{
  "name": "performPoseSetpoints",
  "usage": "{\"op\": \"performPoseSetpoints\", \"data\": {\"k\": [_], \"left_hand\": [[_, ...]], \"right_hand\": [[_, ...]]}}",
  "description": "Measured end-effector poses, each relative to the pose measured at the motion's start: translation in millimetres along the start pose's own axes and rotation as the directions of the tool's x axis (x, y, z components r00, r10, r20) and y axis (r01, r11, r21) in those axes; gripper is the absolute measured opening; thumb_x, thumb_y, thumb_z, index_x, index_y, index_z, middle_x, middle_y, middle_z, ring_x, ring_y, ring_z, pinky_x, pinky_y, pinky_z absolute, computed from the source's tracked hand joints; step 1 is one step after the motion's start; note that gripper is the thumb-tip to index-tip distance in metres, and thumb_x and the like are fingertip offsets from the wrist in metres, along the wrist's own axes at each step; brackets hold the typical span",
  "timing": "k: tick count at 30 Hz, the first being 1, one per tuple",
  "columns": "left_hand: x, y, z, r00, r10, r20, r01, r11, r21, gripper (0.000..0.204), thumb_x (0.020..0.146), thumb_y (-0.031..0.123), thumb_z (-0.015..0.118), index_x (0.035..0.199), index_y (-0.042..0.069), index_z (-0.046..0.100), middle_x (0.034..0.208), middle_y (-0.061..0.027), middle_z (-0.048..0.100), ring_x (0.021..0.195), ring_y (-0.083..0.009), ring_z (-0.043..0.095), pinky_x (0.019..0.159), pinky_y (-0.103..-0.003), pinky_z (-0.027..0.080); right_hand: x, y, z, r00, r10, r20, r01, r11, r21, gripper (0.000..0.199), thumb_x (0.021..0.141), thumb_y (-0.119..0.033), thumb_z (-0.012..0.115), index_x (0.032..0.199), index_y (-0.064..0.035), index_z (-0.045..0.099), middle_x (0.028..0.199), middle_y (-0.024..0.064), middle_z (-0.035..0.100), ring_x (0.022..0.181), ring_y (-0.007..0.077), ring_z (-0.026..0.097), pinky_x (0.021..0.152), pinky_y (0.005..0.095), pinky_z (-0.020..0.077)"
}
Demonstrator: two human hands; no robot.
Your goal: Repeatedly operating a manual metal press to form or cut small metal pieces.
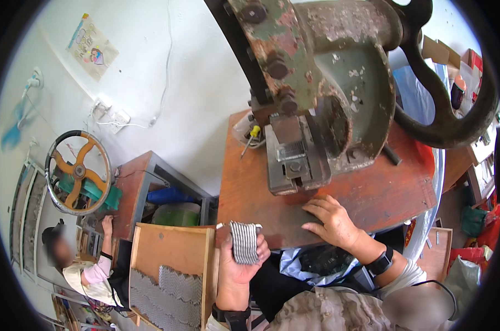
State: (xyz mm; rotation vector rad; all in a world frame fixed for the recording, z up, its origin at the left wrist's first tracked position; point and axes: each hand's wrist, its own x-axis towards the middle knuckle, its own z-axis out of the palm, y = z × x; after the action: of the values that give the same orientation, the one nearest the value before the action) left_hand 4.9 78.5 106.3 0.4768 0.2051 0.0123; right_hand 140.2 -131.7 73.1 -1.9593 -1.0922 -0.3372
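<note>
My left hand (pixel 236 267) is closed around a stack of thin, wavy grey metal strips (pixel 243 243), lifted above the front edge of the wooden table. My right hand (pixel 334 222) lies over the table top (pixel 250 187), its fingers stretched out and its thumb apart, with nothing visible in it. Just beyond its fingertips is the metal base block (pixel 297 171) of a worn green hand press (pixel 349 71). A small ridged metal piece (pixel 291 150) sits in that block, under the ram. What lies beneath my right palm is hidden.
Left of me stands a wooden tray (pixel 173 237) with rows of similar grey strips (pixel 178 292). A yellow-handled screwdriver (pixel 254 132) rests by the press. The big handwheel (pixel 459 129) hangs at upper right. Another person (pixel 90 276) works at far left beside a spoked wheel (pixel 79 172).
</note>
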Motion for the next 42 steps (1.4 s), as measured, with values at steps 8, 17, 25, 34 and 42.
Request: {"op": "performPoseSetpoints", "data": {"k": [8, 17, 25, 34, 42], "left_hand": [[-18.8, -92.0, -85.6, 0.965, -0.080, -0.249, 0.255, 0.080, 0.963, 0.053, 0.093, 0.039, 0.055, 0.117, -0.009, 0.054, 0.101, -0.0213, 0.066, 0.087, -0.0263, 0.066, 0.073, -0.037, 0.052], [-136.3, 120.3, -105.0, 0.557, 0.666, 0.496, 0.676, -0.711, 0.195, 0.031, 0.086, 0.022, 0.064, 0.106, -0.002, 0.065, 0.097, -0.0181, 0.068, 0.090, -0.0379, 0.064, 0.082, -0.042, 0.049], [-205.7, 202.1, -156.7, 0.664, 0.705, -0.250, 0.503, -0.173, 0.847, 0.039, 0.080, 0.012, 0.071, 0.113, -0.006, 0.060, 0.102, -0.0174, 0.068, 0.095, -0.0287, 0.064, 0.085, -0.037, 0.050], [-205.4, 233.9, -164.6, 0.783, 0.468, -0.410, 0.422, 0.083, 0.903, 0.053, 0.066, 0.004, 0.082, 0.114, -0.005, 0.061, 0.096, -0.0107, 0.068, 0.084, -0.0172, 0.064, 0.078, -0.029, 0.052], [-193.2, 215.3, -140.4, 0.778, 0.550, -0.305, 0.500, -0.247, 0.830, 0.055, 0.067, 0.010, 0.074, 0.117, -0.007, 0.058, 0.097, -0.0197, 0.068, 0.085, -0.0239, 0.067, 0.077, -0.031, 0.052]], "right_hand": [[11.5, -15.7, 11.0, 0.996, -0.081, -0.035, 0.083, 0.994, 0.068, 0.034, 0.069, -0.013, 0.077, 0.098, 0.0011, 0.065, 0.101, 0.0164, 0.063, 0.098, 0.0355, 0.058, 0.084, 0.0420, 0.0486], [1.5, -16.1, -1.3, 0.999, -0.038, 0.023, 0.038, 0.999, 0.001, 0.029, 0.064, -0.006, 0.075, 0.091, 0.0004, 0.066, 0.096, 0.0150, 0.064, 0.092, 0.0338, 0.058, 0.082, 0.0412, 0.0477], [6.5, -25.6, 2.9, 0.998, -0.004, 0.055, 0.005, 1.000, -0.019, 0.027, 0.064, -0.002, 0.073, 0.089, 0.0024, 0.065, 0.097, 0.0157, 0.062, 0.092, 0.0342, 0.057, 0.082, 0.0412, 0.0470], [6.7, -30.5, 6.3, 0.998, 0.013, 0.069, -0.006, 0.995, -0.101, 0.026, 0.064, 0.000, 0.071, 0.089, 0.0039, 0.064, 0.099, 0.0170, 0.061, 0.096, 0.0360, 0.055, 0.084, 0.0416, 0.0466], [7.8, -32.8, 8.9, 0.997, 0.004, 0.075, 0.005, 0.993, -0.121, 0.026, 0.065, 0.000, 0.071, 0.089, 0.0039, 0.064, 0.100, 0.0172, 0.060, 0.095, 0.0363, 0.055, 0.084, 0.0421, 0.0465]]}}
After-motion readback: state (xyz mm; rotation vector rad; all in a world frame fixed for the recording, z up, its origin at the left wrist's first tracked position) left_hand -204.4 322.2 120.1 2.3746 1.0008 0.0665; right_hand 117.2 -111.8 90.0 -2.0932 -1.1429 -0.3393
